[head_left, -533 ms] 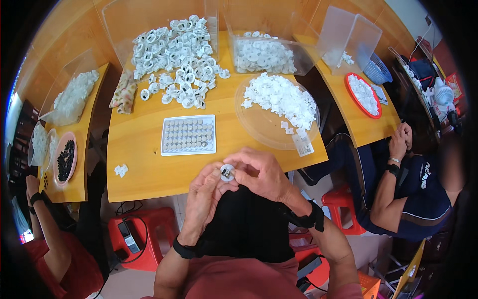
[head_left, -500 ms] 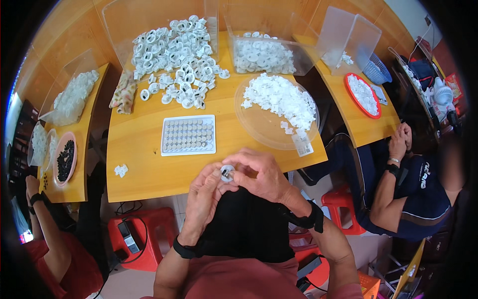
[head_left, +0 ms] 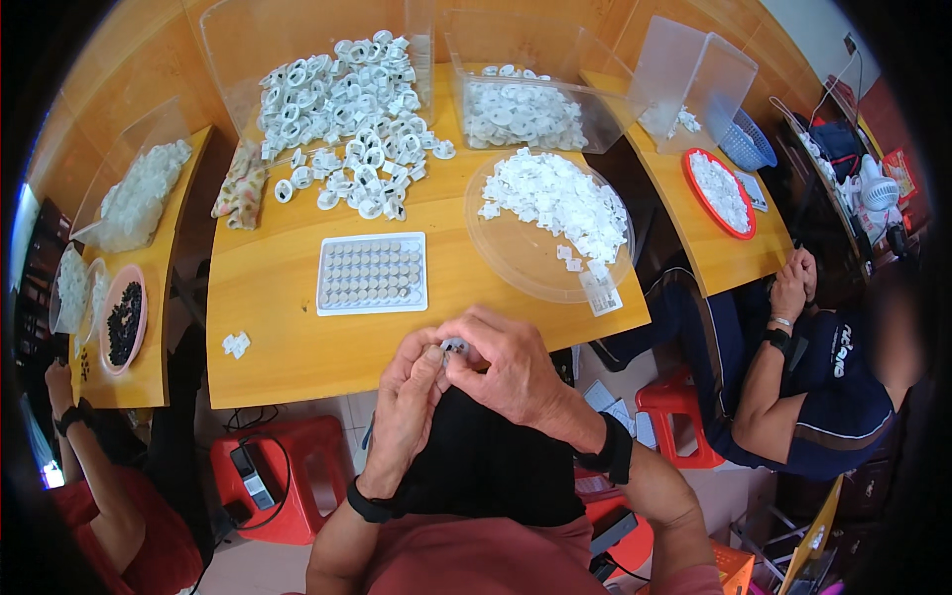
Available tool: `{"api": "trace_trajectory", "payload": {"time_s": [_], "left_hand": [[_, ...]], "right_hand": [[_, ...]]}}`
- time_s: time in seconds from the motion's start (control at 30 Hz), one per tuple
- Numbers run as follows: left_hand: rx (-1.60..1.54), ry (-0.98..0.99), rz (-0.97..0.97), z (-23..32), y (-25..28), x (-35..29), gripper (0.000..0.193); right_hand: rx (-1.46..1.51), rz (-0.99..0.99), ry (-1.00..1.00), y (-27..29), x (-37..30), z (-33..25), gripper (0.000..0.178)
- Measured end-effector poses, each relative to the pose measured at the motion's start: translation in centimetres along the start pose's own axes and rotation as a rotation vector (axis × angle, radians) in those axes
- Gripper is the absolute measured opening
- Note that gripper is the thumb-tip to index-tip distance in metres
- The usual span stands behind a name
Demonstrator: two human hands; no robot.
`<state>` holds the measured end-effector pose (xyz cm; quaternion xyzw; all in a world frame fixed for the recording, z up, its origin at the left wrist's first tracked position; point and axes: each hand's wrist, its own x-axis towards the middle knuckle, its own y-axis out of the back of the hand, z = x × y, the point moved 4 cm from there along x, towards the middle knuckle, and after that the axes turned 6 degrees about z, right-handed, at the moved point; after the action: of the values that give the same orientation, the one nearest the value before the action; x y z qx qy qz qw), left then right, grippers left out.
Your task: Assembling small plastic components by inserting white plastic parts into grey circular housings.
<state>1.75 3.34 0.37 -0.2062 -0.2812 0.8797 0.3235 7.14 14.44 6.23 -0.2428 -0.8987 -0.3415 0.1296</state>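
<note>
Between my two hands, just off the table's front edge, is a small round white plastic part (head_left: 455, 347) with a dark piece in it. My left hand (head_left: 409, 372) pinches it from the left, thumb on its side. The fingers of my right hand (head_left: 504, 359) close on it from the right and cover much of it. Straight ahead on the table lies a white tray (head_left: 372, 307) holding rows of silver button cells (head_left: 369, 266). Beyond that, many similar white round parts (head_left: 367, 174) are heaped, spilling from a clear bin lying on its side.
A round clear lid (head_left: 496, 260) carries a heap of small white pieces (head_left: 555, 203). Behind it stands a clear bin (head_left: 526, 111) of white parts. Few white bits (head_left: 236, 344) lie at front left. A patterned cloth (head_left: 238, 188) is at the left edge. Co-workers sit on both sides.
My right hand's fingers have closed further over the round part, which is now tilted and more hidden. The view has shifted slightly.
</note>
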Motion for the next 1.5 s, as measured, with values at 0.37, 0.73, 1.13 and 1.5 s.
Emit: {"api": "trace_trajectory", "payload": {"time_s": [0.37,0.73,1.13,1.5], "left_hand": [[0.019,0.037,0.025,0.2,-0.6,-0.1,0.023],[0.007,0.038,0.064,0.2,-0.5,-0.2,0.029],[0.022,0.001,0.023,0.0,-0.2,-0.3,0.033],[-0.077,0.059,-0.038,-0.7,0.1,0.0,0.028]], "right_hand": [[0.03,0.018,-0.039,0.1,-0.1,0.2,0.014],[0.104,0.015,-0.092,0.3,-0.2,0.6,0.025],[0.12,0.042,-0.085,0.6,-1.2,0.5,0.033],[0.147,0.069,-0.059,0.4,-1.9,0.1,0.026]]}}
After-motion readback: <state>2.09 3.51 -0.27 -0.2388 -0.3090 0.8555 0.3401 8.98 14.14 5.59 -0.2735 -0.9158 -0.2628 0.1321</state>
